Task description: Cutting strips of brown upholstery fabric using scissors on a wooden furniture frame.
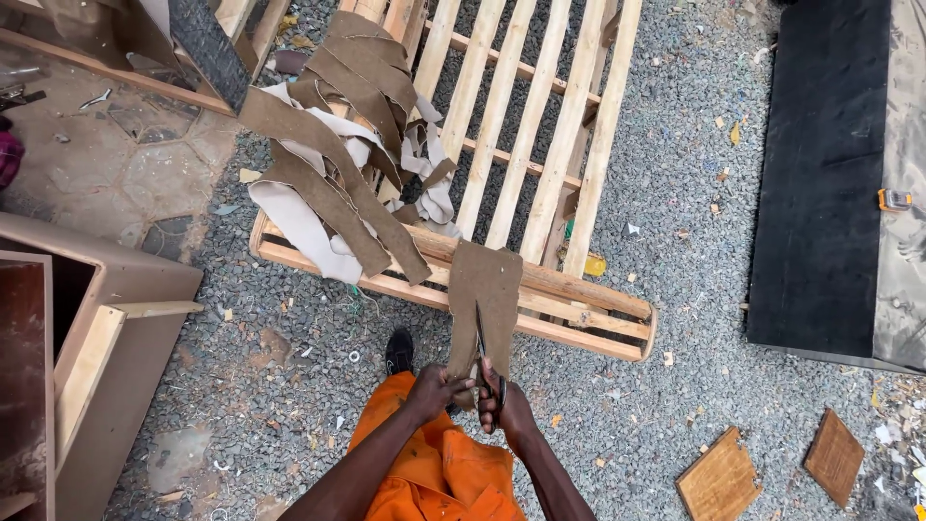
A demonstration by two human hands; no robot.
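A brown strip of cloth (487, 285) hangs from the near rail of a slatted wooden frame (540, 125) toward me. My left hand (439, 388) pinches the strip's lower end. My right hand (503, 403) grips a pair of scissors (481, 338), blades pointing up into the middle of the strip. A heap of brown and off-white cut strips (347, 154) lies draped over the left part of the frame. My orange trouser leg (439, 473) and a black shoe (399, 351) show below the hands.
Grey gravel (675, 222) covers the ground. A brown cabinet carcass (87, 357) stands at the left. A black board (820, 174) with a small tape measure (894, 200) beside it lies at the right. Two wooden offcuts (719, 478) rest at lower right.
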